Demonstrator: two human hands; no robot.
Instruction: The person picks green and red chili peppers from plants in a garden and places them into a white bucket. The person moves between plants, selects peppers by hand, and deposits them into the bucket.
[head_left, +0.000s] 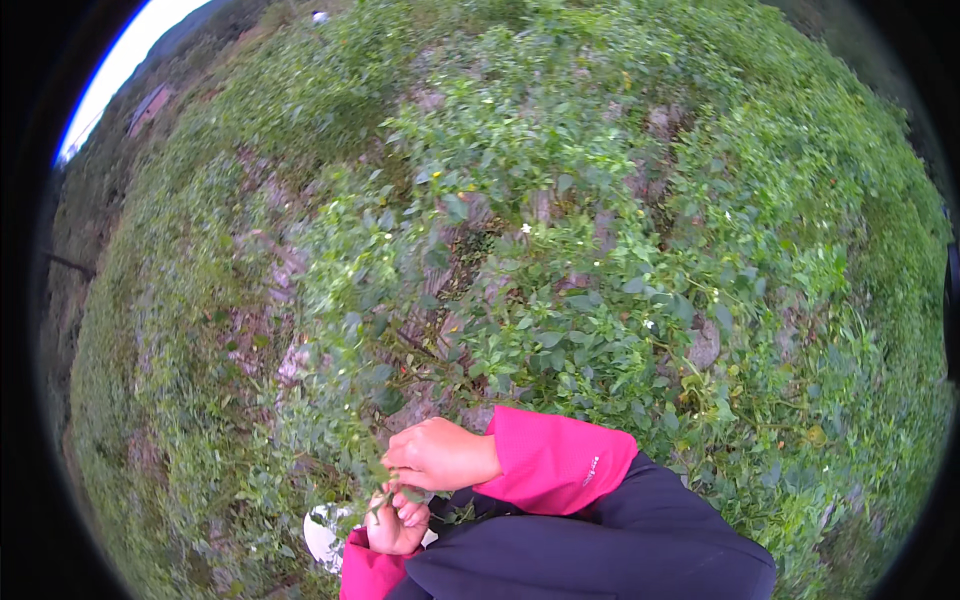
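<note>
Low leafy green plants (555, 337) with small white flowers grow before me. My right hand (441, 454), in a bright pink sleeve, is at the lower middle with its fingers curled around a leafy plant stem (381, 476). Just below it, my left hand (397, 523) has its fingers bent against the same greenery, its fingertips close to those of the right hand. Leaves hide part of both hands' fingers. Beside and partly behind the left hand is a white object (327, 536), partly hidden by leaves; its kind cannot be told.
My bent legs in dark trousers (585, 555) fill the bottom. Pale ground-cover sheeting (294, 364) shows between the plant rows. Dense foliage spreads on all sides. Far off at the upper left stand a building (150, 109) and dark hills beneath the sky.
</note>
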